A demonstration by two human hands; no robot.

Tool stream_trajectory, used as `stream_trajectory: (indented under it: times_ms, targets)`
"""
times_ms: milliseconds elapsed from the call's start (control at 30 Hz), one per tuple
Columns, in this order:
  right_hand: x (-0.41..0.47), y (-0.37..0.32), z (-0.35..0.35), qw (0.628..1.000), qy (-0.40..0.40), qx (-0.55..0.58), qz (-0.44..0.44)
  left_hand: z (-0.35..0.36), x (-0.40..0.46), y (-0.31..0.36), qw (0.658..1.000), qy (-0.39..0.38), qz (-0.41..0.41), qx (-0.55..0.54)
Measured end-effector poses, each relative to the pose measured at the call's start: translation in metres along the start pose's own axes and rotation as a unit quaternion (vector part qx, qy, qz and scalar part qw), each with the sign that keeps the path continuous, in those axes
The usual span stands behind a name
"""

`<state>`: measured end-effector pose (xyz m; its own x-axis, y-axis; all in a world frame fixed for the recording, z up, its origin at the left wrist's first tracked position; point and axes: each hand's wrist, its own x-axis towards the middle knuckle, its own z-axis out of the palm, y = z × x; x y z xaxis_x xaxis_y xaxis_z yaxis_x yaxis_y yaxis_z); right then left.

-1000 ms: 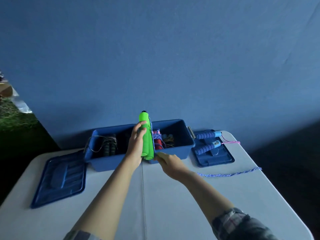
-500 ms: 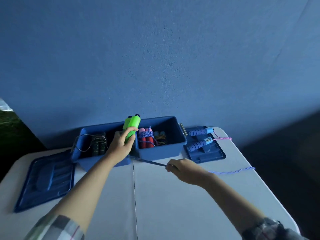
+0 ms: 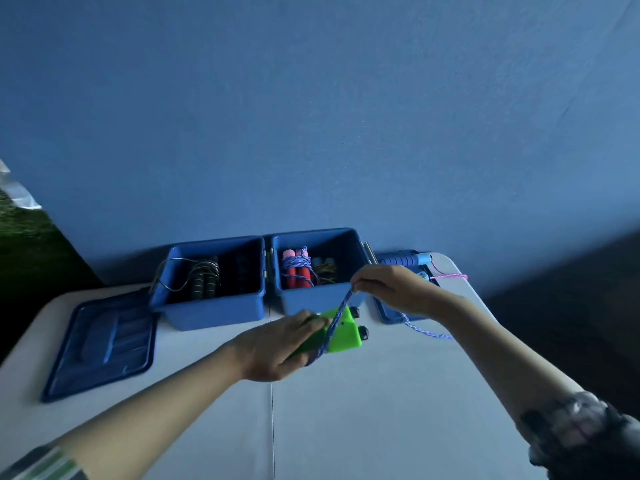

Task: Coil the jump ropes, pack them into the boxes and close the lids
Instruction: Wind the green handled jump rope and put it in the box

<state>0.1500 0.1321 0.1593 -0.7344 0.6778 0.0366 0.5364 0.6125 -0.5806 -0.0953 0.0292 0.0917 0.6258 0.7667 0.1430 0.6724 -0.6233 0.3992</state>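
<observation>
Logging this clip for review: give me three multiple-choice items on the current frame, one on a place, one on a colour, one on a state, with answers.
1. Where do the red handles lie?
A. right box
B. left box
C. on a lid

2. What colour are the handles the left hand grips?
A. red
B. green
C. black

3. How are the boxes?
A. both shut
B. one shut
C. both open

Answers: 1 A, they show inside the right box. 2 B, the green handles show past the fingers. 3 C, the contents show, and one lid lies on the table.
</observation>
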Motion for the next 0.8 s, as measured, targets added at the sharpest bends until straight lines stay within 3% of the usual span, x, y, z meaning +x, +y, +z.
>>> stream_trajectory:
  times_ms: [200, 433, 533, 667, 800]
  targets:
    - [0.009, 0.015, 0.019, 0.992, 0.056, 0.102, 0.048, -0.012, -0.001, 0.019, 0.997, 0.030, -0.006, -0.076]
    - [0.003, 0.008, 0.068, 0.961, 0.047, 0.193, 0.191, -0.017, 0.016, 0.023, 0.964, 0.155, -0.084, -0.199]
    - [-0.004, -0.008, 0.097, 0.954, 0.041, 0.244, 0.172, -0.024, 0.025, 0.016, 0.945, 0.235, -0.108, -0.202]
    - [-0.019, -0.016, 0.122, 0.961, 0.024, 0.213, 0.175, -0.034, 0.030, -0.002, 0.917, 0.314, -0.181, -0.165]
    - [-0.037, -0.025, 0.123, 0.991, -0.062, 0.007, 0.119, -0.032, 0.025, -0.026, 0.894, 0.340, -0.272, -0.103]
